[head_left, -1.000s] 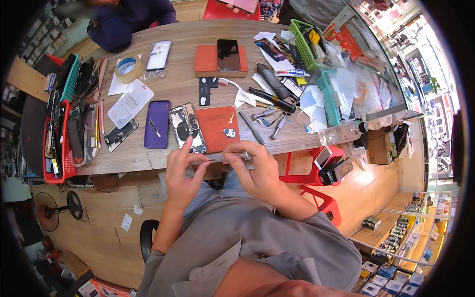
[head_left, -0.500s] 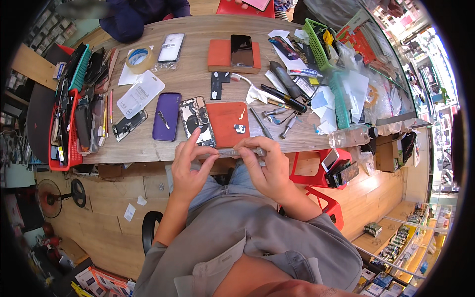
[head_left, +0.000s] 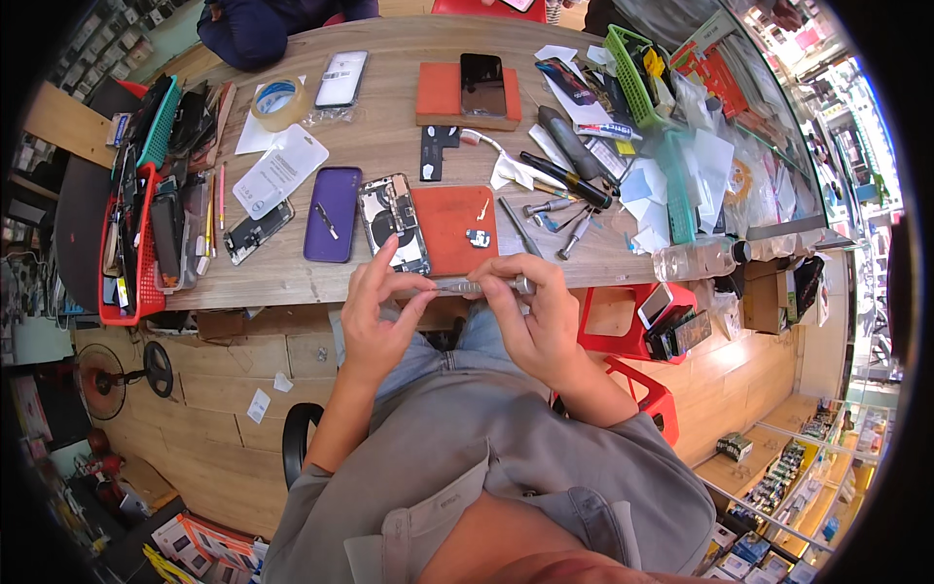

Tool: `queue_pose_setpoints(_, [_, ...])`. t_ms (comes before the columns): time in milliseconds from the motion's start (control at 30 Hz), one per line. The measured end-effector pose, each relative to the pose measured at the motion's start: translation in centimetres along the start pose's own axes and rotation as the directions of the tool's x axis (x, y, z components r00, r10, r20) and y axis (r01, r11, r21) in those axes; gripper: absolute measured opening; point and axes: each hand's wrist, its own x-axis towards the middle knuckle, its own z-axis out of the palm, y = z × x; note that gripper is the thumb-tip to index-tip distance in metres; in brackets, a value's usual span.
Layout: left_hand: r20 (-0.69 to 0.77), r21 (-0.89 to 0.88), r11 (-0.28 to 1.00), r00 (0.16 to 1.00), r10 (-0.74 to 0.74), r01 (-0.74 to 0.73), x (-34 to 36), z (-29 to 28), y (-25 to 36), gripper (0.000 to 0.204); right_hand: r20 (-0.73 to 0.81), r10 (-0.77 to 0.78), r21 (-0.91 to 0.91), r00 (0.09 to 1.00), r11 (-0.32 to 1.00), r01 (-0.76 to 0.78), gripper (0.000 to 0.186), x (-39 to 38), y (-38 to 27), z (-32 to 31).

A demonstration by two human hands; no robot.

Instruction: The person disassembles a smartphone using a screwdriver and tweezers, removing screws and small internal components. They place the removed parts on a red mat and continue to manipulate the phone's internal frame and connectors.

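A wooden table carries the clutter. At its near edge lies an opened phone; a purple case just left of it, a red mat just right, tape roll far behind, green basket well right.

You hold a thin, silvery metal hand tool level, pinched between your left hand and right hand.

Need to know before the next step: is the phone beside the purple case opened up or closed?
Opened up: the phone lies on the wooden table with its internal parts exposed, no cover on it.
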Motion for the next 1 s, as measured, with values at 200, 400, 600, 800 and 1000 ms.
queue_pose_setpoints(200, [0.004, -0.007, 1.0, 1.0, -0.007, 0.007, -0.2, -0.1, 0.0, 0.085, 0.016, -0.009, 0.019, 1.0, 1.0, 0.009, 0.029, -0.3, 0.1, -0.1])
queue_pose_setpoints(400, [-0.016, -0.098, 0.992, 0.997, -0.076, 0.074, -0.6, 0.3, 0.1, 0.082, -0.116, -0.03, 0.013, 0.993, 0.999, 0.032, 0.028, -0.2, 0.5, 0.8])
queue_pose_setpoints(600, [-0.011, -0.082, 0.995, 0.998, -0.056, 0.055, -0.6, 0.2, 0.1, 0.081, -0.1, -0.014, 0.013, 0.995, 1.0, 0.015, 0.029, -0.3, 0.5, 0.9])
queue_pose_setpoints(800, [0.002, -0.059, 0.998, 1.0, -0.014, 0.014, -0.4, 0.2, 0.1, 0.083, -0.094, -0.009, -0.014, 0.996, 1.0, 0.008, 0.032, -0.3, 0.4, 0.8])
queue_pose_setpoints(1000, [-0.001, -0.05, 0.999, 1.0, -0.014, 0.014, -0.6, 0.1, 0.2, 0.083, -0.087, -0.036, -0.084, 0.996, 0.996, 0.028, 0.033, -0.3, 0.1, 0.8])
